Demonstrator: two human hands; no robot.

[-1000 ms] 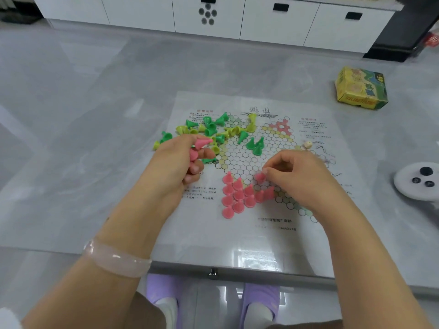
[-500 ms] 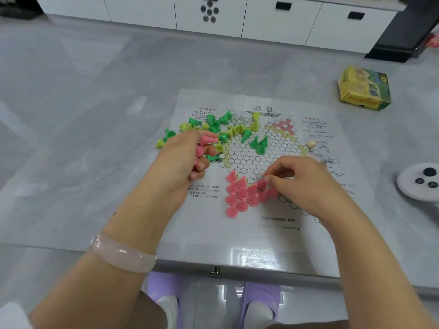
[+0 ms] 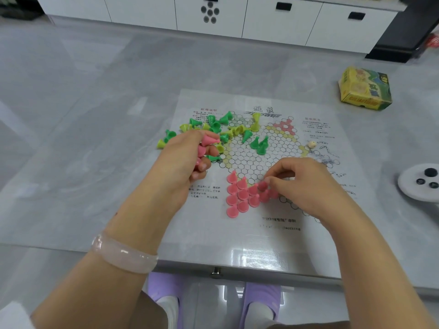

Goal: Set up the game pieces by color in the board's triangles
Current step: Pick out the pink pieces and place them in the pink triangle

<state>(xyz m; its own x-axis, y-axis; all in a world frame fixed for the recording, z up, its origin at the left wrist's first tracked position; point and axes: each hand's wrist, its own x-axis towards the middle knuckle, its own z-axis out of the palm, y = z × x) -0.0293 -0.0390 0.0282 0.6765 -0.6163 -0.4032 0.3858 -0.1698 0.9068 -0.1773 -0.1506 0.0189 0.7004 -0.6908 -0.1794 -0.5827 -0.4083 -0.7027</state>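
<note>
The work surface is a glossy grey table (image 3: 71,143); its near edge runs across the lower frame, with a small metal knob (image 3: 215,273) at 6 o'clock. White cabinets (image 3: 280,22) line the far wall at 12 o'clock, across a band of open grey floor.

Left third: bare tabletop at 9 o'clock gives unobstructed room. A translucent bracelet (image 3: 123,254) sits on the left wrist at 7 o'clock.

Centre: the paper game board (image 3: 273,236) lies flat, its near margin close to the table edge. The left hand (image 3: 183,169), at the board's left border, has its fingers curled round several pink pieces (image 3: 209,140). Loose green and yellow pieces (image 3: 213,125) are scattered at 11 o'clock of the board, spilling past its left edge; three green ones (image 3: 259,144) stand upright on the hexagon grid. Set pink pieces (image 3: 240,194) stand packed together in the board's near triangle, at 6 o'clock of the grid.

Right of centre: the right hand (image 3: 306,186) pinches one pink piece (image 3: 263,185) at the right end of that cluster. A small die (image 3: 312,145) rests on the board at 3 o'clock of the grid.

Right third: a yellow-green game box (image 3: 365,87) lies at 2 o'clock, well apart from the board. A white round disc (image 3: 420,184) with dark buttons sits at 3 o'clock, cut by the frame edge. Open tabletop separates the two.
</note>
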